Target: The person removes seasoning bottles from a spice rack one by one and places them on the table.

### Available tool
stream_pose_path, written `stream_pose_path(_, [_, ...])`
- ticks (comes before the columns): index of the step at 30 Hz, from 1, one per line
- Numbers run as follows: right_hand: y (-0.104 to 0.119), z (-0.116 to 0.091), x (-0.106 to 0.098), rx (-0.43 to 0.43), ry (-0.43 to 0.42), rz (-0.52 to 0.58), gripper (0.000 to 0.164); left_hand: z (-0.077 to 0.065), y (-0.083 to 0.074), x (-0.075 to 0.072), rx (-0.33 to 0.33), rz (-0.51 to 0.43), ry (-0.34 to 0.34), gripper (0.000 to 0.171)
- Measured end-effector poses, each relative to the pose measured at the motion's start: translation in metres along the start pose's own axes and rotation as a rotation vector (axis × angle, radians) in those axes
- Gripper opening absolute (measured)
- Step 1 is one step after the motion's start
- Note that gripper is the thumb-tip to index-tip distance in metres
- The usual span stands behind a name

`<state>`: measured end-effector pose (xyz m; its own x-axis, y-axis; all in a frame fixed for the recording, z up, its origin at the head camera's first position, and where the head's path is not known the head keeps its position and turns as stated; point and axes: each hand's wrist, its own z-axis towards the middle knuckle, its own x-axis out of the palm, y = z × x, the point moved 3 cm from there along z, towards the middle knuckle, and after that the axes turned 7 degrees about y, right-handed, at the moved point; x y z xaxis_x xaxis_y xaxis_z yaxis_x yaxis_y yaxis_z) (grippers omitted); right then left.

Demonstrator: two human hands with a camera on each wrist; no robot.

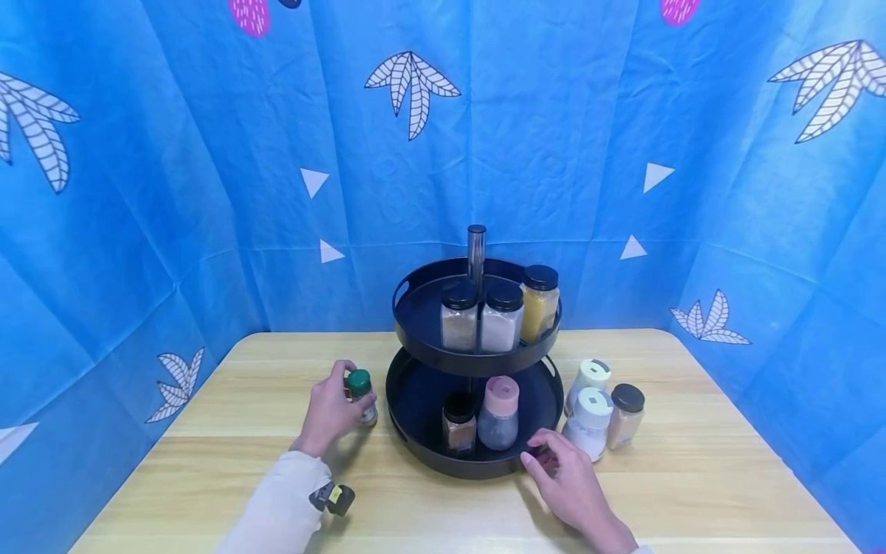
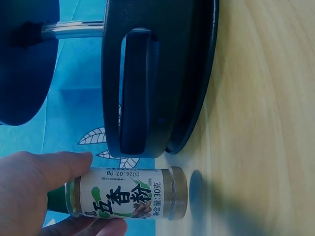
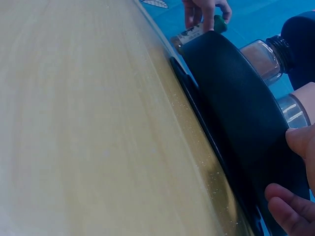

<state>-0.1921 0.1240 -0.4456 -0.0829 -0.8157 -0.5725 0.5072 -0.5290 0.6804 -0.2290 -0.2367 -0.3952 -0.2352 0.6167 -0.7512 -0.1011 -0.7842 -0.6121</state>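
My left hand (image 1: 334, 409) pinches a small spice jar (image 2: 130, 193) with a green cap and a printed label, at the left of a black two-tier tray (image 1: 443, 462). In the left wrist view, the jar's base hangs slightly above the table, with a shadow beside it. My right hand (image 1: 569, 483) grips the front right rim of the lower tier, its fingertips (image 3: 283, 201) against the outer wall. On that tier stand a black-capped jar (image 1: 459, 425) of brown powder and a pink-capped shaker (image 1: 500, 415). Several black-capped jars, one yellow (image 1: 539, 308), stand on the upper tier.
Right of the tray, close to my right hand, two white-capped shakers (image 1: 588, 423) and a black-capped jar (image 1: 626, 419) stand on the wooden table (image 1: 713, 477). A metal post (image 1: 476, 254) rises through the tiers. Blue patterned cloth (image 1: 526, 154) hangs behind and on both sides.
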Motion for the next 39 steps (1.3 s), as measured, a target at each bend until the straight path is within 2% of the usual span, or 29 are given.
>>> stream_pose_path(22, [-0.0007,-0.0003,0.0008,-0.028,-0.014,-0.016,0.024,-0.0019,0.0024,0.0052,0.015,0.016,-0.013,0.049])
stream_pose_path(39, [-0.0022,-0.0001,0.0013,-0.035,-0.014,-0.016,0.024,-0.0028,0.0027,0.0094,-0.005,0.017,0.024,0.049])
